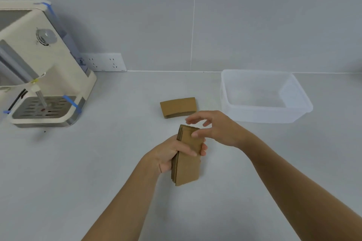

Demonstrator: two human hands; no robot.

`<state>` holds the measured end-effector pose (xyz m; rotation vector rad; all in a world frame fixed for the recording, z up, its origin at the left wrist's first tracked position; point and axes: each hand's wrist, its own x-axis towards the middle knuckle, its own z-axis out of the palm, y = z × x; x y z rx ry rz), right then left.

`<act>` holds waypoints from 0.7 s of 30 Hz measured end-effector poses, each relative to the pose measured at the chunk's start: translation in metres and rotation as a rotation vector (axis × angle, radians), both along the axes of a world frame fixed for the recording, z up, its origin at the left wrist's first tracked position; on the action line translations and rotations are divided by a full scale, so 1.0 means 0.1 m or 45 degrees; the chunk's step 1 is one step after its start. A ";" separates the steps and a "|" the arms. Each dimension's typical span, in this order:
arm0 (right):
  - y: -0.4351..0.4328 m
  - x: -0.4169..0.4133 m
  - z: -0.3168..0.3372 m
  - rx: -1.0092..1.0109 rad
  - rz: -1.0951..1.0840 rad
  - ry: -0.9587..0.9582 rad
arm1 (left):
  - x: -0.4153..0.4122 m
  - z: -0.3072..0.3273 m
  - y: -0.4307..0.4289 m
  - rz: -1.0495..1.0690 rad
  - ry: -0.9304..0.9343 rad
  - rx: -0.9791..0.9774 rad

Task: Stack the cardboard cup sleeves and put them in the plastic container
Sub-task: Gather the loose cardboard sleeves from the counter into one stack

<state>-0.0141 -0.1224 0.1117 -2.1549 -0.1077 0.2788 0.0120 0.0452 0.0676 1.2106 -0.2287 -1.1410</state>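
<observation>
While the left hand (172,155) grips a stack of flat brown cardboard cup sleeves (188,162) just below the middle of the frame, thumb across the front face and fingertips wrapped round the right edge, the stack stands on end with its lower end toward the bottom of the frame and its top tilted slightly left. Whether that lower end rests on the pale grey surface (98,162) or hangs just above it is hard to tell from this angle. The right hand (215,129) hovers at the top of the stack with fingers spread apart and holding nothing; its thumb tip lies against or very near the upper front face of the sleeves. A second small pile of brown cardboard sleeves (178,107) lies flat on the surface just above the hands, near the centre of the frame. To its right, close by but not touching, sits the clear rectangular plastic container (260,116), open at the top with nothing visible inside. At the left edge of the frame stands a cream-coloured coffee machine (39,60) with strips of blue tape on it, and a white double wall socket (105,62) is set low on the grey tiled wall beside it.
</observation>
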 end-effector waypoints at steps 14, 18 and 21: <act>0.20 0.16 0.12 0.481 -0.148 0.038 | 0.22 0.15 0.52 0.505 -0.002 -0.189; 0.16 0.21 0.11 0.646 -0.303 -0.028 | 0.29 0.03 0.74 0.687 0.048 -0.287; 0.13 0.20 0.06 0.803 -0.460 -0.054 | 0.21 -0.04 0.77 0.657 -0.060 -0.258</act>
